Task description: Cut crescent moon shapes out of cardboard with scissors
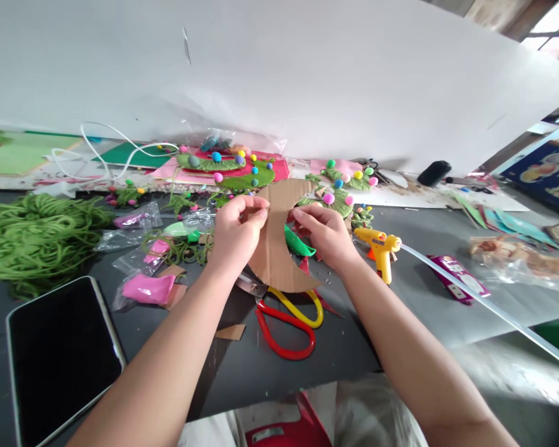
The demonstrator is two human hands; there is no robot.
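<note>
I hold a brown cardboard crescent (274, 248) upright over the dark table (345, 347). My left hand (237, 233) is closed on its outer left edge, thumb and fingers pinching the card. My right hand (323, 233) pinches the inner curve on the right side. Under the crescent lie scissors with red and yellow handles (289, 323). A small green piece (299, 243) shows inside the crescent's curve, behind my right fingers.
A yellow glue gun (381, 248) with a long clear glue stick (484, 304) stands to the right. A dark tablet (58, 354) lies front left, green yarn (32, 233) far left. Pink foam bags (146, 288), pompom-covered green shapes (233, 167) and a white board (279, 74) lie behind.
</note>
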